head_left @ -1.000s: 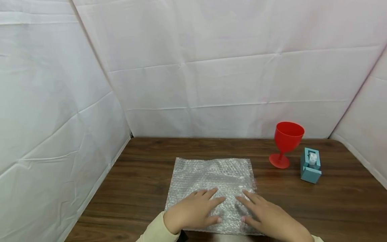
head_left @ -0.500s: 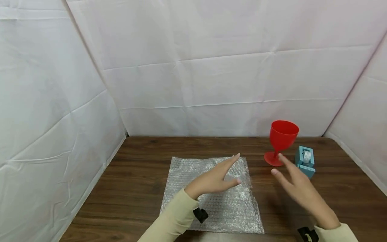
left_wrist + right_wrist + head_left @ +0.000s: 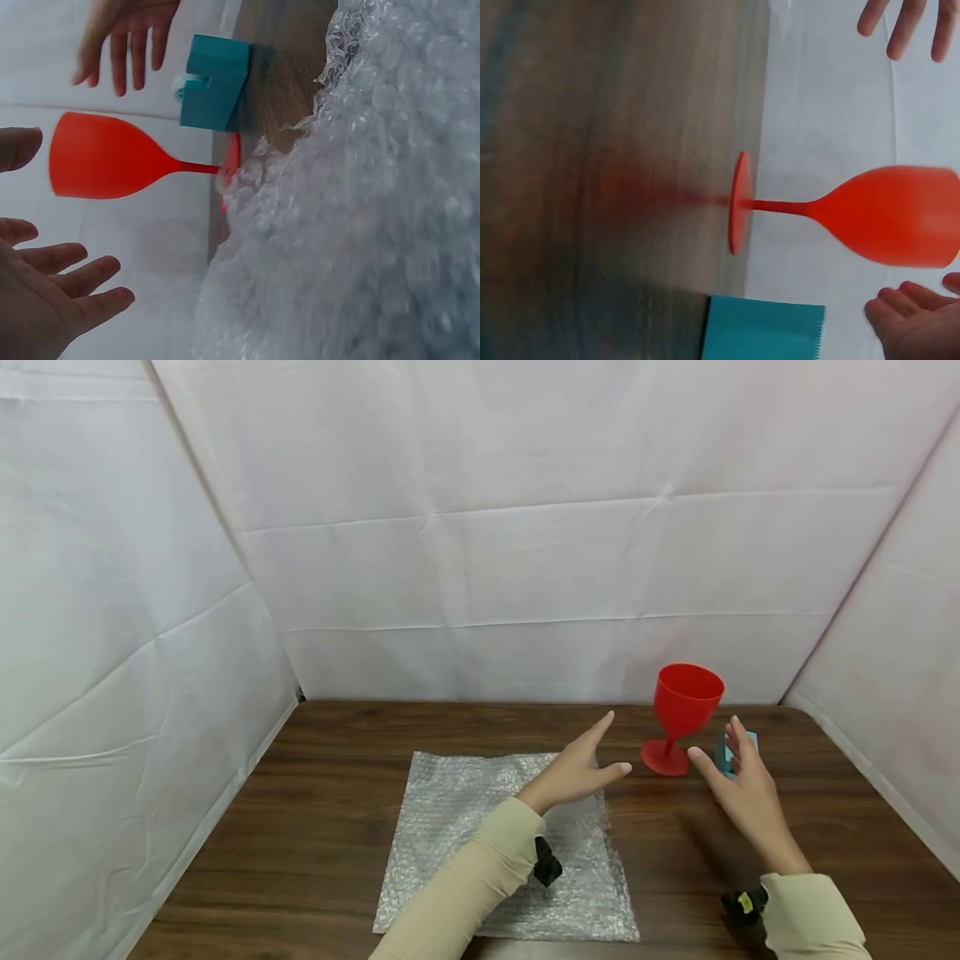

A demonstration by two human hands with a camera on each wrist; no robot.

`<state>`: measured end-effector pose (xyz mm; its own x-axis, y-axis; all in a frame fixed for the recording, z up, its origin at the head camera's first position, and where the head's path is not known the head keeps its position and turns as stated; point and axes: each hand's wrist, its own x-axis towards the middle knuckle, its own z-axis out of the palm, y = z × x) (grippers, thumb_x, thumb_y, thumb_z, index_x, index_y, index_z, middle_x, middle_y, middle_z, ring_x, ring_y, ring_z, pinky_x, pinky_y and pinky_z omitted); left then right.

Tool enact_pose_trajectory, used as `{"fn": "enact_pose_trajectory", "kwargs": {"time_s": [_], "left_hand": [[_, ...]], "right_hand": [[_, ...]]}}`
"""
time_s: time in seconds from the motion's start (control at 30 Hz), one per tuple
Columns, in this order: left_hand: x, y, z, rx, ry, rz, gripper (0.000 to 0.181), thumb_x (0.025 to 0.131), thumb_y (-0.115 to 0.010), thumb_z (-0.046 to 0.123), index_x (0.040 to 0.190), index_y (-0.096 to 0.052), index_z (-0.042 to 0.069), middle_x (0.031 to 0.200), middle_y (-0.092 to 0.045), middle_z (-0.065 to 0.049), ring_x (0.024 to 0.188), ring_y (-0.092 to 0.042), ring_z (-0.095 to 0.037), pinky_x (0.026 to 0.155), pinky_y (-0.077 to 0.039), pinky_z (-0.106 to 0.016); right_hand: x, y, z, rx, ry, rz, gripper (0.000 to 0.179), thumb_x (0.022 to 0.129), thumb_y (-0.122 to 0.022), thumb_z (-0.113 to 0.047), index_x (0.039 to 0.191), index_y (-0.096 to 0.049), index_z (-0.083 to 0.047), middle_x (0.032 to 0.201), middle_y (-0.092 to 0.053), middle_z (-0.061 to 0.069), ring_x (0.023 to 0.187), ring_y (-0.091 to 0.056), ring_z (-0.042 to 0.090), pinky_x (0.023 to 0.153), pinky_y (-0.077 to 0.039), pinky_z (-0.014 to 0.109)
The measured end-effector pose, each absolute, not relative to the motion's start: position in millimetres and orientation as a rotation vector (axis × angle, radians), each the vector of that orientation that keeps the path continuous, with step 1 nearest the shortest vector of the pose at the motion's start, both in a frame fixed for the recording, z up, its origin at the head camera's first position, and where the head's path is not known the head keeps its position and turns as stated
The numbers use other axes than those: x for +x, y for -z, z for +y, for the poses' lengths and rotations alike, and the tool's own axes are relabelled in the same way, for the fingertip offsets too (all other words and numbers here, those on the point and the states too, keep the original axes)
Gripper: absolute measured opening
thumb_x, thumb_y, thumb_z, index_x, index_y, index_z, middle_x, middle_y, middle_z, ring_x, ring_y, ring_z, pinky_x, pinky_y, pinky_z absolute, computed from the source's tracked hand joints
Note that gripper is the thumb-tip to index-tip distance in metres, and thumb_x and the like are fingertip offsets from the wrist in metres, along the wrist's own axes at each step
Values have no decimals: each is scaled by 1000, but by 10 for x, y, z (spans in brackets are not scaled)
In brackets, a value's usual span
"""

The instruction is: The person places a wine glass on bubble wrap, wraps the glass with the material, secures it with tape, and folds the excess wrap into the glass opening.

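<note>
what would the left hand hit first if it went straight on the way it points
Probably the red goblet, ahead of the left hand, though depth is unclear and the hand might pass beside it.

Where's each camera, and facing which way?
Head: on the head, facing forward and down at the bubble wrap and goblet; left hand, right hand, sleeves show.
Left: on the left wrist, facing across the bubble wrap to the goblet; both hands show.
Right: on the right wrist, facing over the table to the goblet; both hands show.
Wrist views share the goblet and teal tape dispenser.
</note>
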<state>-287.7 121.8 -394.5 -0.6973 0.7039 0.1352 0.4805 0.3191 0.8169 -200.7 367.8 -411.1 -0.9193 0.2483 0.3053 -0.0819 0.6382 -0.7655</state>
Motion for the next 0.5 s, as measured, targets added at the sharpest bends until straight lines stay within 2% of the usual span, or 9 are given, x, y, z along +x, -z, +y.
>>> {"fn": "enact_pose_trajectory", "kwargs": {"time_s": [0.27, 0.5], "left_hand": [[-2992, 4047, 1554, 935, -1412, 2276, 83, 92, -62, 43, 153, -5, 40, 159, -18, 11, 143, -33, -20, 107, -40, -48], [-3086, 4018, 1801, 932, -1471, 2259, 86, 91, -64, 32, 155, -6, 32, 160, -22, 5, 141, -36, -22, 103, -44, -44]], "right_hand": [[-2179, 4169, 3809, -114, -1327, -2422, 87, 99, -52, -34, 154, 13, -16, 160, -3, 22, 144, -11, 46, 110, -16, 63], [-2339, 4144, 3882, -101, -1373, -2440, 91, 98, -53, -35, 153, 15, -11, 158, -3, 28, 141, -13, 52, 107, -19, 66]]}}
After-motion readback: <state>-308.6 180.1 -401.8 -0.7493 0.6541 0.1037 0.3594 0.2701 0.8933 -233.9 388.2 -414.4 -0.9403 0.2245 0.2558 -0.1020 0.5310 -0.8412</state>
